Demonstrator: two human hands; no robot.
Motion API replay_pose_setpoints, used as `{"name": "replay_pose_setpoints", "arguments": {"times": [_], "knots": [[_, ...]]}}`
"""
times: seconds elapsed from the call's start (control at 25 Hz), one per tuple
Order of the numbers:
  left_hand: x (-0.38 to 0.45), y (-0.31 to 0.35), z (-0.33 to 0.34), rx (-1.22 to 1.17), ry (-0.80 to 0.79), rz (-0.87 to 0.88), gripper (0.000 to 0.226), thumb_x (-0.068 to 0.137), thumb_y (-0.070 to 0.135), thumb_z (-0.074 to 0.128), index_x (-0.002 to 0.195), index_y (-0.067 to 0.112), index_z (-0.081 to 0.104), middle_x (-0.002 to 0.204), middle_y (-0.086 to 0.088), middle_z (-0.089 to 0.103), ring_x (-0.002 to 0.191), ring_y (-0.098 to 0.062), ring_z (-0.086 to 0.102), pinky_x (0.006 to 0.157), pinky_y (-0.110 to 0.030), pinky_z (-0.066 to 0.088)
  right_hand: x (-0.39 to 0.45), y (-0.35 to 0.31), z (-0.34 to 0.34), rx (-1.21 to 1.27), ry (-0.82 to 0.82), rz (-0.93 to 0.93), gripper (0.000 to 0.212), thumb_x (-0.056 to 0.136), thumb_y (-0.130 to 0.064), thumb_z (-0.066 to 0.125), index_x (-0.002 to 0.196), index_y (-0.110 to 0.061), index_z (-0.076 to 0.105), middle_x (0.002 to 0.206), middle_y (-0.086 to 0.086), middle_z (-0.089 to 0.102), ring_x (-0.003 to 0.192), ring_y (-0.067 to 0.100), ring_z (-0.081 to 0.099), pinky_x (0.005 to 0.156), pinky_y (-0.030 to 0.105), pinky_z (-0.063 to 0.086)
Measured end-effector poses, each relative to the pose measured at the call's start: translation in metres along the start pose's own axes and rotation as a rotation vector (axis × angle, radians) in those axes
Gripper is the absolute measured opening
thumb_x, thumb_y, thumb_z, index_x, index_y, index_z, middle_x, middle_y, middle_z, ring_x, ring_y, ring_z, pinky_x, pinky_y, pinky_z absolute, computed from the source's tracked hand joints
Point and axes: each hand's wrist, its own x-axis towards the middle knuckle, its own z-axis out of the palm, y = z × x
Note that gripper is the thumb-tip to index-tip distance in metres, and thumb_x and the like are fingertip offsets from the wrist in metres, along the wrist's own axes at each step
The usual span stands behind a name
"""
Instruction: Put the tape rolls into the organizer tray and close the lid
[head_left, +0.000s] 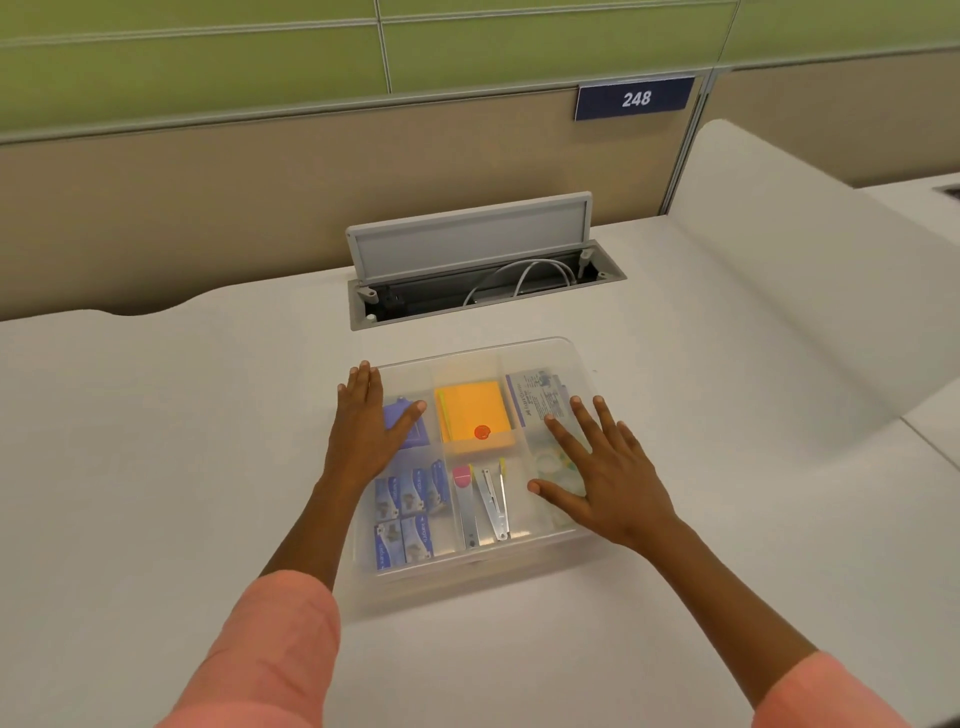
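A clear plastic organizer tray (415, 587) sits on the white desk in the middle of the head view, with its translucent lid (545, 353) lying flat on top. My left hand (363, 426) rests palm down on the lid's left side, fingers spread. On the lid's right side my right hand (602, 478) lies flat with fingers apart, over the compartment where pale tape rolls (550, 462) show dimly through the plastic. Through the lid I also see orange sticky notes (470, 415), blue staple boxes (410, 499) and metal staple removers (491, 504).
Behind the tray, an open grey cable hatch (467, 244) stands up from the desk (156, 441), with white cables inside. A beige and green partition with a blue "248" sign (635, 98) closes off the back. A raised white divider (779, 260) curves along the right.
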Motion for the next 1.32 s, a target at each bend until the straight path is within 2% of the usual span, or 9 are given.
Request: {"name": "replay_pose_setpoints", "arguments": {"times": [0.16,0.28,0.4,0.6,0.72,1.16,1.24,1.32], "knots": [[-0.011,0.005,-0.002,-0.054,0.056,-0.081,0.081,0.087,0.051,0.045,0.145,0.010,0.006,0.158,-0.008,0.000,0.146,-0.027,0.004,0.116,-0.044,0.015,0.002,0.001,-0.003,0.031,-0.004,-0.019,0.095,0.063,-0.087,-0.003,0.145,-0.038,-0.001,0.160,-0.001,-0.008,0.146,0.022,-0.016,0.121,0.049,0.009],[-0.009,-0.003,-0.013,0.064,-0.074,-0.061,0.082,0.087,0.055,0.040,0.145,0.009,0.003,0.158,-0.008,-0.001,0.146,-0.026,0.004,0.116,-0.044,0.017,0.003,0.003,-0.002,0.060,0.007,-0.016,0.097,0.061,-0.089,-0.001,0.145,-0.039,0.002,0.160,-0.002,-0.005,0.146,0.021,-0.013,0.120,0.048,0.010],[-0.011,-0.005,-0.024,0.112,-0.145,-0.064,0.079,0.089,0.055,0.035,0.145,0.009,0.003,0.158,-0.010,-0.003,0.146,-0.027,0.000,0.117,-0.044,0.010,0.003,0.004,-0.002,0.077,0.006,-0.024,0.098,0.061,-0.089,0.001,0.145,-0.039,0.005,0.160,-0.002,-0.003,0.146,0.021,-0.012,0.119,0.048,0.009],[-0.056,0.006,-0.004,0.109,0.002,-0.030,0.072,0.092,0.048,0.035,0.144,0.006,0.010,0.157,-0.015,-0.003,0.145,-0.029,-0.004,0.118,-0.040,0.003,0.006,0.006,0.001,0.069,0.001,-0.043,0.099,0.061,-0.090,0.000,0.145,-0.039,0.004,0.160,-0.001,-0.004,0.147,0.022,-0.011,0.119,0.048,0.007],[-0.084,0.013,0.004,0.069,0.068,-0.039,0.072,0.091,0.049,0.035,0.145,0.011,0.009,0.157,-0.015,-0.002,0.146,-0.029,-0.001,0.118,-0.038,0.003,0.006,0.005,0.002,0.065,0.002,-0.039,0.099,0.060,-0.090,0.000,0.145,-0.039,0.005,0.160,-0.001,-0.002,0.147,0.023,-0.009,0.119,0.049,0.009],[-0.117,0.010,0.008,-0.043,0.040,-0.105,0.071,0.091,0.047,0.036,0.146,0.016,0.001,0.158,-0.006,-0.007,0.146,-0.021,-0.005,0.116,-0.039,0.017,0.003,0.001,-0.003,0.079,0.020,-0.009,0.109,0.052,-0.093,-0.004,0.145,-0.038,0.011,0.160,-0.001,0.002,0.147,0.024,-0.003,0.117,0.051,0.013],[-0.117,0.010,0.007,-0.059,0.036,-0.110,0.072,0.092,0.047,0.036,0.146,0.016,0.000,0.158,-0.006,-0.007,0.146,-0.021,-0.006,0.116,-0.039,0.016,0.002,-0.001,-0.005,0.101,0.014,-0.017,0.106,0.056,-0.092,0.001,0.145,-0.037,0.013,0.160,-0.001,0.003,0.147,0.024,-0.002,0.117,0.052,0.014],[-0.117,0.009,0.007,-0.055,0.036,-0.101,0.072,0.091,0.047,0.036,0.145,0.016,0.000,0.158,-0.007,-0.008,0.146,-0.022,-0.007,0.117,-0.040,0.014,0.002,0.000,-0.006,0.138,-0.001,-0.022,0.093,0.067,-0.085,0.020,0.145,-0.034,0.018,0.160,0.001,0.007,0.148,0.025,0.000,0.117,0.053,0.014]]}}
